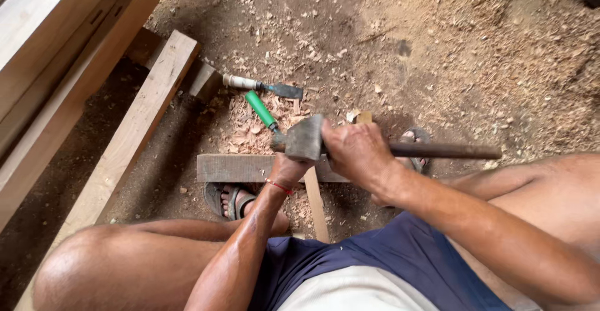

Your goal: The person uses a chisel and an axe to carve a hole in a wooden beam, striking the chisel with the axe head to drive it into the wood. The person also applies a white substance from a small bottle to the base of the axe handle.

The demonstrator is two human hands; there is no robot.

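Dirt workshop floor under daylight

Sawdust and wood chips (250, 120) cover the earth floor (437, 49); long timber beams (56, 67) lie left of the chips.

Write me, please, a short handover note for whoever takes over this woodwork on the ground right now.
Right hand: closed round the hammer near its head, handle pointing right.
Left hand: under the hammer head, mostly hidden; its grip cannot be made out.
Work: short wooden plank lying crosswise on a thin strip, steadied by a sandalled foot.
Spare: green-handled chisel and pale-handled chisel lie beyond it among wood chips.
Done: chips already cut. Left: unclear.
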